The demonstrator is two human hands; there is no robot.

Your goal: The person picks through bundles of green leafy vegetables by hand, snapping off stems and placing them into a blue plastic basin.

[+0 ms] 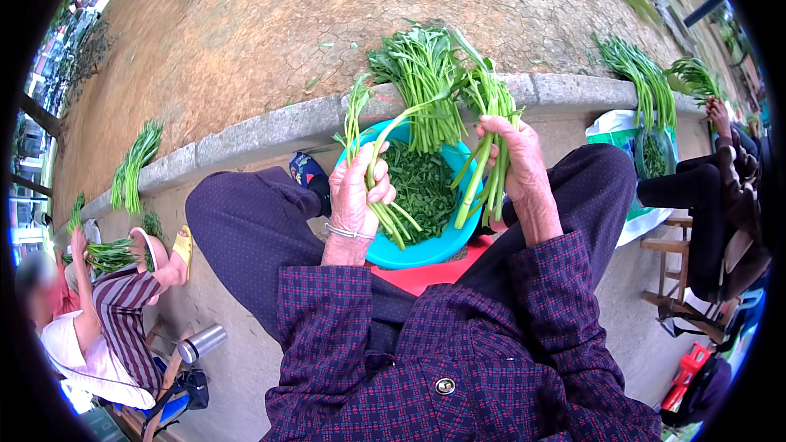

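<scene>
My left hand [362, 190], with a bangle at the wrist, is closed around a few leafy green stalks [398, 227] whose cut ends point down to the right. A thicker bunch of green stalks [491, 166] is gripped in my right hand [519, 156], leaves upward. Between my knees, under both hands, is a turquoise plastic basin [430, 248] holding loose green leaves and cut pieces [424, 196]. Behind it, a large pile of leafy stalks [424, 73] lies over the stone kerb, its stem ends hanging above the basin.
The stone kerb [288, 116] crosses ahead, with cracked bare earth [245, 37] beyond. More stalks [136, 166] lie on it at left and right [638, 73]. Seated people with greens are on both sides. A steel flask [202, 344] is at lower left, a wooden stool [666, 245] at right.
</scene>
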